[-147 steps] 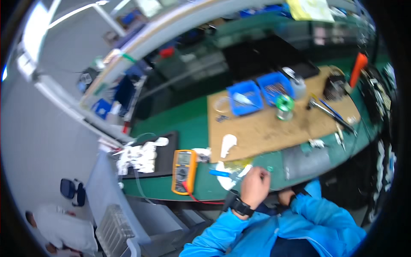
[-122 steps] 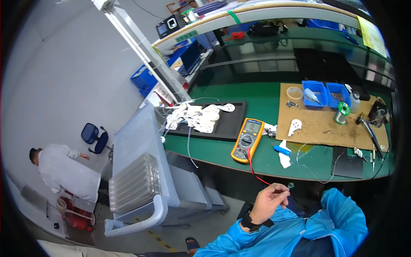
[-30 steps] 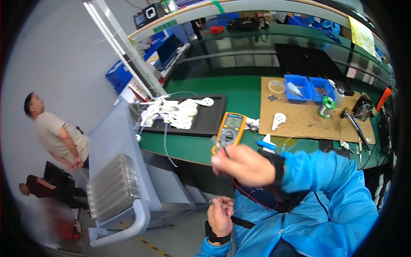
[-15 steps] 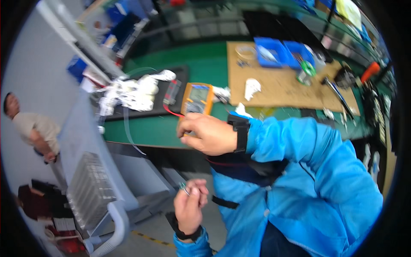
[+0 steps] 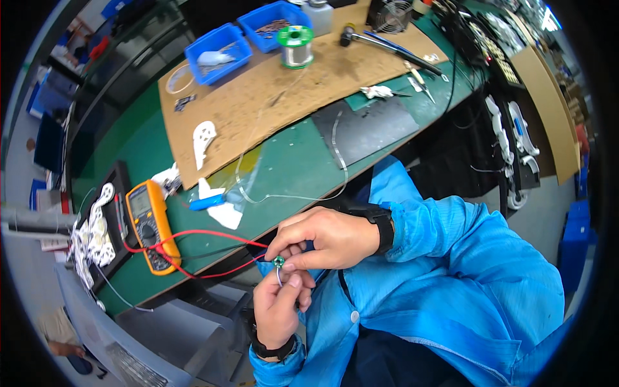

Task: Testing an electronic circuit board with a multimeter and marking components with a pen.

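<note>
My left hand (image 5: 277, 306) is closed in a pinch, palm up, on a small round green circuit board (image 5: 278, 262) with a pale wire (image 5: 279, 277) running down from it. Just above, my right hand (image 5: 329, 240) has its thumb and fingers closed around the board's edges. Red test leads (image 5: 222, 233) run from the orange multimeter (image 5: 149, 222) on the bench to my right fingers, which appear to hold them; the probe tips are hidden.
Cardboard (image 5: 258, 109) covers part of the green bench, bearing a solder spool (image 5: 296, 55), blue bins (image 5: 218, 58) and a hammer (image 5: 387, 44). A thin clear strip (image 5: 290, 196) curls near the front edge. White parts (image 5: 97, 226) lie at the left, a grey chair (image 5: 122, 329) below.
The view has swung toward the right of the bench. My right hand has left the multimeter and come to the board in my left hand, with the red leads drawn along.
</note>
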The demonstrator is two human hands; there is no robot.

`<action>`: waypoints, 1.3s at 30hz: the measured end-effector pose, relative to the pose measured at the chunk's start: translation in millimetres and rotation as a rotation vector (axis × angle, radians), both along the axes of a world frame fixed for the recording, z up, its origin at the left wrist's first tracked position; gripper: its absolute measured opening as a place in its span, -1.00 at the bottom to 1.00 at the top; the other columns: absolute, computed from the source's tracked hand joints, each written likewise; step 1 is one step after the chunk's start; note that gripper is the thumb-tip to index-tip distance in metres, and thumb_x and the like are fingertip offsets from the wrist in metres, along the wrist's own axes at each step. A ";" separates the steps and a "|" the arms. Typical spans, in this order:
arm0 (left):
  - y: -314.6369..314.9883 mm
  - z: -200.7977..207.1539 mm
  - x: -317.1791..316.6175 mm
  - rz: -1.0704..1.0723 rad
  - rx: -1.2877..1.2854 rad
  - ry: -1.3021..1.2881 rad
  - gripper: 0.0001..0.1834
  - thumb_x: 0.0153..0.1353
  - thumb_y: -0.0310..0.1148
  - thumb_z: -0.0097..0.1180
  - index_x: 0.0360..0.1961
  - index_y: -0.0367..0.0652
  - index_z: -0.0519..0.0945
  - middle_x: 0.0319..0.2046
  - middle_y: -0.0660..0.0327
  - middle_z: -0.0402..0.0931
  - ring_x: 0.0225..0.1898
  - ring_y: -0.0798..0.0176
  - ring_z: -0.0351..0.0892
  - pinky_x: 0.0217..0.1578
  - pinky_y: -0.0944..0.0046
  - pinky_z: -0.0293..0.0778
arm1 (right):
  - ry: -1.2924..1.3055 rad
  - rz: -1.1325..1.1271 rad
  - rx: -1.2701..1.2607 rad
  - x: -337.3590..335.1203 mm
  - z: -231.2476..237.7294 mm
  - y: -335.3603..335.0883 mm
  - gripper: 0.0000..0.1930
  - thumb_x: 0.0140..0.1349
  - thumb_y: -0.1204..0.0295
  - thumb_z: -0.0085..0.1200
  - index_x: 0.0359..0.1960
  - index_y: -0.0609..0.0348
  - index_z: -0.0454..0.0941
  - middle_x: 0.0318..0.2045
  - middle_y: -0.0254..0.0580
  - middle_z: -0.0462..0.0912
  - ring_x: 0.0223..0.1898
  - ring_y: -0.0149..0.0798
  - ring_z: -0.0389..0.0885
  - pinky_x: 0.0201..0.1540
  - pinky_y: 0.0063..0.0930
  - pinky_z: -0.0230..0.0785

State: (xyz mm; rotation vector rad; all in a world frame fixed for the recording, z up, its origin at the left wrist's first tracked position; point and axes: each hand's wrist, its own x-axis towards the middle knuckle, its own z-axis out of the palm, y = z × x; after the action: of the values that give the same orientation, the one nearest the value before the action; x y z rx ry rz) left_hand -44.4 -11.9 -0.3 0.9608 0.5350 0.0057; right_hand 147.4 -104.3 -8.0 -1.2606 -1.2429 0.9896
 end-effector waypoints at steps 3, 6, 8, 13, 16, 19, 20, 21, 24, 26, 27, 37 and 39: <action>-12.3 -5.5 12.7 0.202 0.094 -0.009 -0.78 0.48 -0.35 0.00 -0.14 -0.33 0.52 -0.38 0.11 0.53 -0.58 0.43 0.36 -0.62 0.42 0.29 | -0.008 -0.086 -0.009 12.7 -3.4 -19.5 -0.72 0.28 0.43 0.31 -0.02 0.27 0.67 -0.30 -0.17 0.68 -0.32 -0.32 0.65 -0.23 -0.43 0.53; -16.6 -9.2 20.8 0.321 0.125 -0.012 -0.85 0.46 -0.42 0.04 -0.13 -0.31 0.54 -0.41 0.12 0.54 -0.64 0.42 0.34 -0.64 0.44 0.27 | -0.005 -0.121 -0.039 21.6 -6.4 -33.0 -0.70 0.29 0.41 0.34 0.01 0.25 0.68 -0.30 -0.17 0.68 -0.31 -0.33 0.65 -0.22 -0.43 0.53; -21.6 -4.9 30.4 0.322 0.154 -0.013 -0.87 0.45 -0.44 0.05 -0.14 -0.31 0.54 -0.42 0.13 0.54 -0.64 0.43 0.34 -0.64 0.45 0.27 | 0.012 -0.124 -0.042 26.2 -6.5 -37.7 -0.70 0.28 0.42 0.34 0.01 0.25 0.68 -0.29 -0.17 0.69 -0.31 -0.33 0.65 -0.22 -0.43 0.53; -28.7 1.8 41.5 0.357 0.181 -0.025 -0.94 0.42 -0.53 0.08 -0.16 -0.31 0.54 -0.42 0.15 0.54 -0.62 0.47 0.33 -0.62 0.48 0.25 | 0.018 -0.123 0.001 37.5 -3.5 -40.5 -0.72 0.27 0.44 0.32 -0.02 0.26 0.68 -0.30 -0.18 0.69 -0.32 -0.36 0.64 -0.23 -0.46 0.53; -31.6 6.6 44.6 0.364 0.276 0.020 -0.95 0.40 -0.58 0.10 -0.16 -0.32 0.54 -0.43 0.19 0.54 -0.60 0.49 0.32 -0.60 0.50 0.21 | 0.012 -0.114 0.061 42.0 -4.7 -40.2 -0.73 0.28 0.45 0.31 -0.02 0.26 0.69 -0.30 -0.17 0.69 -0.33 -0.34 0.64 -0.23 -0.45 0.54; -32.0 5.1 42.3 0.352 0.379 0.024 -0.94 0.39 -0.57 0.12 -0.17 -0.34 0.54 -0.43 0.17 0.54 -0.60 0.50 0.32 -0.60 0.51 0.19 | -0.014 -0.106 0.075 43.3 -3.8 -39.2 -0.71 0.24 0.50 0.35 0.00 0.24 0.71 -0.28 -0.20 0.70 -0.32 -0.33 0.65 -0.23 -0.44 0.52; -32.6 5.2 41.8 0.354 0.382 0.028 -0.94 0.39 -0.57 0.12 -0.17 -0.34 0.54 -0.43 0.17 0.54 -0.60 0.50 0.32 -0.60 0.51 0.19 | 0.004 -0.105 0.080 42.8 -5.5 -38.6 -0.71 0.24 0.50 0.35 0.00 0.24 0.71 -0.28 -0.20 0.70 -0.32 -0.33 0.64 -0.23 -0.44 0.52; -33.2 5.3 41.4 0.364 0.397 0.036 -0.94 0.39 -0.57 0.12 -0.17 -0.35 0.54 -0.44 0.16 0.54 -0.60 0.51 0.32 -0.60 0.51 0.18 | 0.022 -0.104 0.084 42.3 -6.9 -38.1 -0.71 0.24 0.50 0.36 -0.01 0.24 0.71 -0.28 -0.19 0.69 -0.32 -0.33 0.64 -0.23 -0.44 0.52; -33.5 6.1 39.6 0.376 0.418 0.048 -0.94 0.38 -0.57 0.12 -0.18 -0.36 0.54 -0.44 0.16 0.55 -0.61 0.51 0.32 -0.61 0.51 0.18 | 0.048 -0.097 0.099 40.5 -9.4 -36.4 -0.72 0.24 0.50 0.36 0.00 0.24 0.71 -0.29 -0.19 0.70 -0.33 -0.32 0.64 -0.23 -0.43 0.52; -34.0 9.0 39.2 0.376 0.425 0.051 -0.94 0.38 -0.57 0.12 -0.19 -0.36 0.54 -0.45 0.16 0.55 -0.62 0.51 0.32 -0.62 0.50 0.17 | 0.075 -0.097 0.088 38.8 -11.2 -36.3 -0.72 0.25 0.48 0.36 -0.01 0.24 0.72 -0.30 -0.19 0.70 -0.33 -0.33 0.64 -0.23 -0.43 0.51; -34.6 11.9 40.0 0.384 0.396 0.049 -0.95 0.38 -0.57 0.11 -0.19 -0.36 0.54 -0.45 0.16 0.55 -0.63 0.50 0.32 -0.63 0.50 0.18 | 0.099 -0.097 0.078 38.1 -11.9 -36.5 -0.72 0.25 0.47 0.36 -0.01 0.23 0.72 -0.31 -0.19 0.70 -0.33 -0.33 0.64 -0.23 -0.42 0.51; -32.9 14.7 39.6 0.409 0.286 0.003 -0.94 0.40 -0.55 0.09 -0.18 -0.33 0.55 -0.48 0.16 0.54 -0.65 0.49 0.30 -0.64 0.49 0.19 | 0.176 -0.105 -0.005 32.6 -9.4 -38.8 -0.68 0.31 0.32 0.34 -0.01 0.29 0.70 -0.34 -0.21 0.73 -0.32 -0.42 0.64 -0.21 -0.49 0.51; -33.1 15.4 39.7 0.410 0.278 -0.002 -0.94 0.40 -0.54 0.09 -0.18 -0.33 0.55 -0.48 0.16 0.54 -0.65 0.49 0.30 -0.64 0.49 0.19 | 0.167 -0.104 -0.017 32.4 -8.1 -39.2 -0.68 0.31 0.32 0.34 -0.02 0.29 0.70 -0.34 -0.22 0.72 -0.32 -0.42 0.64 -0.20 -0.50 0.51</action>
State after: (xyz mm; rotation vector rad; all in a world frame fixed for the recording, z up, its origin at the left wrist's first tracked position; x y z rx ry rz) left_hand -4.6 -45.1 15.0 1.1055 0.7348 0.4595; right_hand 179.9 -143.5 -16.1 -1.2172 -1.0328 1.0102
